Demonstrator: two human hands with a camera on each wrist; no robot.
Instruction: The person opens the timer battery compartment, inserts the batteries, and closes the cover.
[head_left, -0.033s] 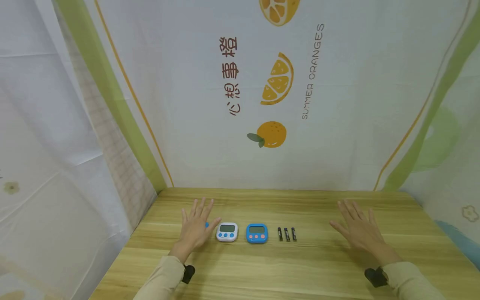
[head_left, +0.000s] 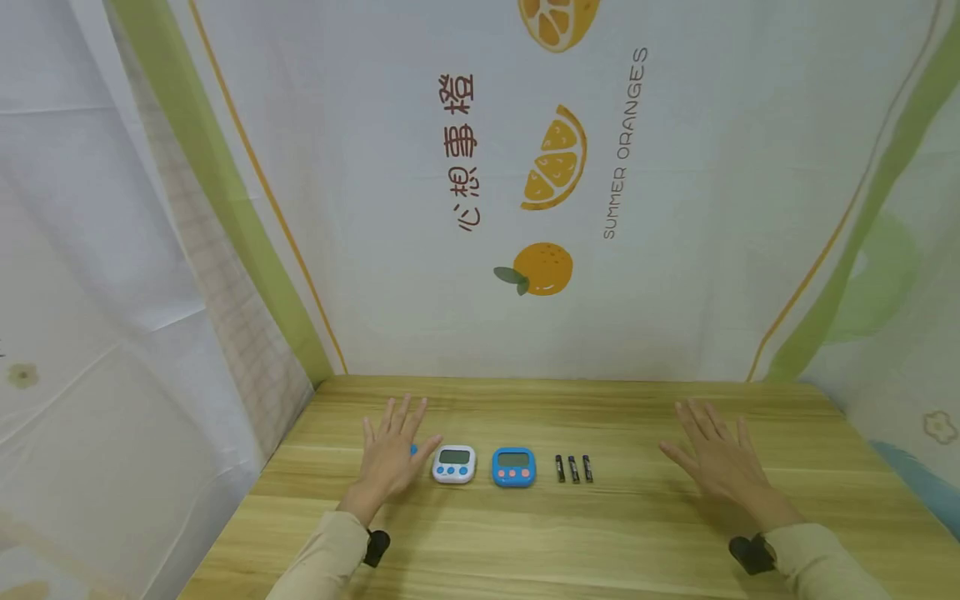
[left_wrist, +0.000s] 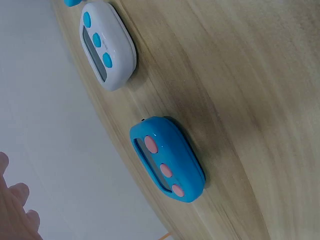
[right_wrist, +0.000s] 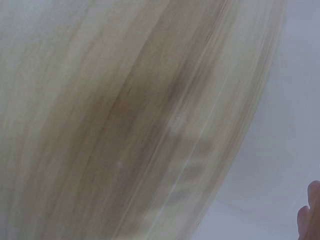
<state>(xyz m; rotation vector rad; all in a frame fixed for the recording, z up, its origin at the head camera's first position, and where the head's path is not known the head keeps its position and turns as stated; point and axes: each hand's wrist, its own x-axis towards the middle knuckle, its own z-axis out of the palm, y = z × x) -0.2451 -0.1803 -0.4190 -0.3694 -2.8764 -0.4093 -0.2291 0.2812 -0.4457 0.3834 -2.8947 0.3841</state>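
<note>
My left hand is spread flat with straight fingers, its thumb close to a white digital timer with blue buttons. Something blue peeks out between thumb and forefinger; most of it is hidden by the hand. Right of the white timer lies a blue digital timer with pink buttons; both show screen side up, also in the left wrist view. Three dark thin batteries lie side by side farther right. My right hand, fingers extended and holding nothing, is over the right part of the table, apart from the batteries.
The wooden table runs back to a white cloth printed with oranges and lettering. More cloth hangs at the left and right sides. Each wrist carries a small black device.
</note>
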